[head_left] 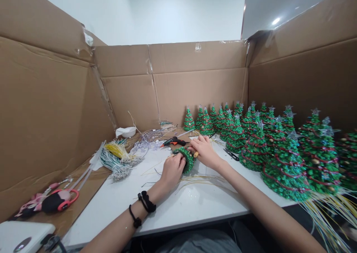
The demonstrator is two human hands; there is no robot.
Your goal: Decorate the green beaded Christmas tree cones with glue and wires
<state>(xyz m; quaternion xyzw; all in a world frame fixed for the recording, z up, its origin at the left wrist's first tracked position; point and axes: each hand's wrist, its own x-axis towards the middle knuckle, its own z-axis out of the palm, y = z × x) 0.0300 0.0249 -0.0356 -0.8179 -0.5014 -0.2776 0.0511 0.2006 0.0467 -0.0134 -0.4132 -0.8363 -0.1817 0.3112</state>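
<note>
Wire bundles (117,158) lie fanned at the left of the counter (173,208), within easy reach. The left hand (171,169) curls its fingers round a small tree (187,159) laid sideways mid-counter, probably to steady it, while the right hand (205,150) pinches its far end. Finished trees (279,156) stand crowded rightward, out of the way.

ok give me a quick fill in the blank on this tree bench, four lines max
The left hand and right hand hold a small tree whose colour is ____.
The finished trees stand in rows on the person's ____ side.
The walls around the white table are made of ____.
The black bands sit on the ____ wrist.
Missing words: green; right; cardboard; left.
</note>
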